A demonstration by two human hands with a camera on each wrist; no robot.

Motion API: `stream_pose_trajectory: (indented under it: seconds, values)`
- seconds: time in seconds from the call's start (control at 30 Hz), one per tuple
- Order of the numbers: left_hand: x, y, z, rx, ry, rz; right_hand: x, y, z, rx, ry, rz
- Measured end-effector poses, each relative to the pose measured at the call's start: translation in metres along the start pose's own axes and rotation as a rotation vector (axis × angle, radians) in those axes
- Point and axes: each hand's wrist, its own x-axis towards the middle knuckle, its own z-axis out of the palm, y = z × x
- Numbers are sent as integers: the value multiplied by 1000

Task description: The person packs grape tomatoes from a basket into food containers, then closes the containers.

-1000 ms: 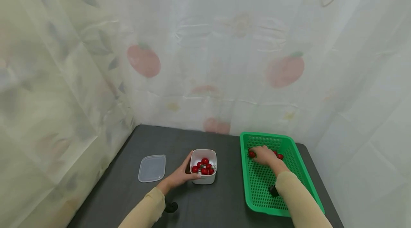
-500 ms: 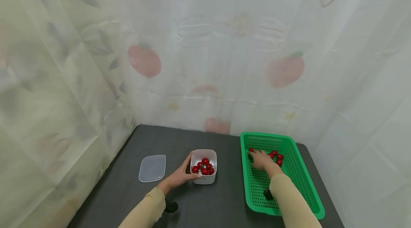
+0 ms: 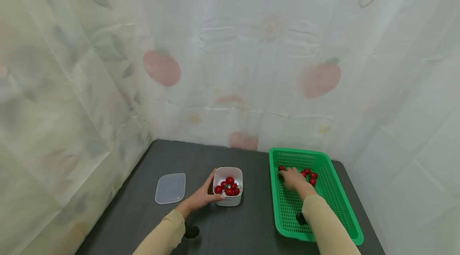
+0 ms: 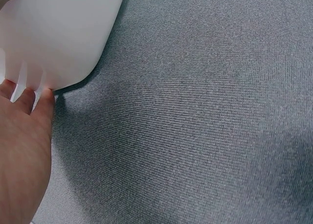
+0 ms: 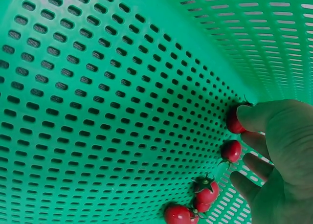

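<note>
My left hand (image 3: 202, 197) grips a white square container (image 3: 228, 201) from its left side, thumb along the near wall. In the left wrist view, fingertips (image 4: 45, 97) press against its white wall. Several red cherry tomatoes (image 3: 229, 192) lie inside it. My right hand (image 3: 294, 179) reaches down into a green plastic basket (image 3: 292, 231) near its far left corner. In the right wrist view, my thumb and index finger pinch a cherry tomato (image 5: 234, 120) beside the basket wall. More cherry tomatoes (image 5: 231, 150) with green stems lie on the basket floor near my other fingers.
A translucent lid (image 3: 170, 188) lies flat on the dark table (image 3: 201, 157), left of the container. Loose cherry tomatoes (image 3: 313, 182) sit in the basket to the right of my right hand. A printed curtain (image 3: 230, 67) hangs behind the table.
My right hand has shifted slightly left within the basket, uncovering tomatoes to its right. During the last half second it has barely moved. The left hand and container stay in place.
</note>
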Motion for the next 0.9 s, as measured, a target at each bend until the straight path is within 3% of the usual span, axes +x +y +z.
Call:
stream_pose_trajectory:
  seconds: [0.5,0.9]
  values:
    - [1,-3,-1,-23,-2,3,-5,4,-3,6,2,-42]
    - [2,-5,-1,-29,-12,16,-9,6,-4,49,-42,-20]
